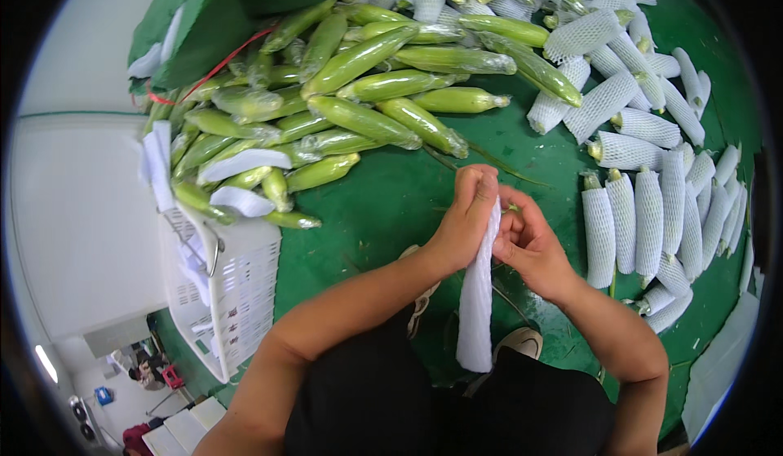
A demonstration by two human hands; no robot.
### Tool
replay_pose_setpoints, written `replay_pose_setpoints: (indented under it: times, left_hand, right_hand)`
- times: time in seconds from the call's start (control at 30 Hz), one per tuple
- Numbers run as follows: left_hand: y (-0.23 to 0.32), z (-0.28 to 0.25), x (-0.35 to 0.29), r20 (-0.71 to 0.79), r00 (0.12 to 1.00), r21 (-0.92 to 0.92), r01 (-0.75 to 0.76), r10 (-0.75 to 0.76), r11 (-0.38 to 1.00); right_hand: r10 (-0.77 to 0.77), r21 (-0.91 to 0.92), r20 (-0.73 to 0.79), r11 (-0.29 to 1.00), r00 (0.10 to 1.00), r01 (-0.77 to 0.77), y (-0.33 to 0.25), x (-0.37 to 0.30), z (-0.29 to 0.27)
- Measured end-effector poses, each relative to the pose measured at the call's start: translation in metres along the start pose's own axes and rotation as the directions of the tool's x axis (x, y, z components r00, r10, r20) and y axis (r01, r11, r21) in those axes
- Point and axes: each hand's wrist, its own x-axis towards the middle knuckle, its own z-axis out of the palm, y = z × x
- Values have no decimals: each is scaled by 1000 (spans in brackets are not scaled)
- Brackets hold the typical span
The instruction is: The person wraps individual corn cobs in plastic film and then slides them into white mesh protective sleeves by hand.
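My left hand (465,218) is closed round the upper part of a white foam net sleeve (475,321), which hangs flat and narrow down between my knees. Against the sleeve's other side is my right hand (530,244), its fingers curled and the thumb bent inward. A small bit of green shows between the right fingers; what it belongs to is hidden. Beyond my hands lies a heap of green corn ears (363,121) wrapped in shiny clear film. To the right are many corn ears in white foam net sleeves (601,232), some in a row, others piled up.
A white plastic crate (245,293) stands at the left, with loose foam sleeves (157,162) about it. A green sack (220,24) with a red string opens over the heap at the far left. The green floor (351,244) carries scattered leaf scraps. A white sheet (718,366) lies at lower right.
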Motion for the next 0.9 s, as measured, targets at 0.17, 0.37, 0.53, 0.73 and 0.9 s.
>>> replay_pose_setpoints:
  times: [0.17,0.37,0.53,0.73,0.9]
  left_hand:
    - [-34,-1,36,35,994,92,-110,107,990]
    - [-12,-64,67,343,841,623,-537,419,568]
    - [-5,-186,92,653,758,706,-610,-4,-361]
    - [5,-210,127,829,555,450,-739,-74,-501]
    - [36,-187,115,845,532,517,-778,65,-358]
  right_hand:
    - [-208,-633,-242,774,948,9,-30,9,-24]
    - [-1,-162,-558,981,830,-108,-12,-20,-32]
    - [-37,413,-729,773,684,482,34,6,-26]
    - [-28,727,-612,374,790,576,92,28,7]
    - [14,581,-679,621,734,526,81,-9,-5]
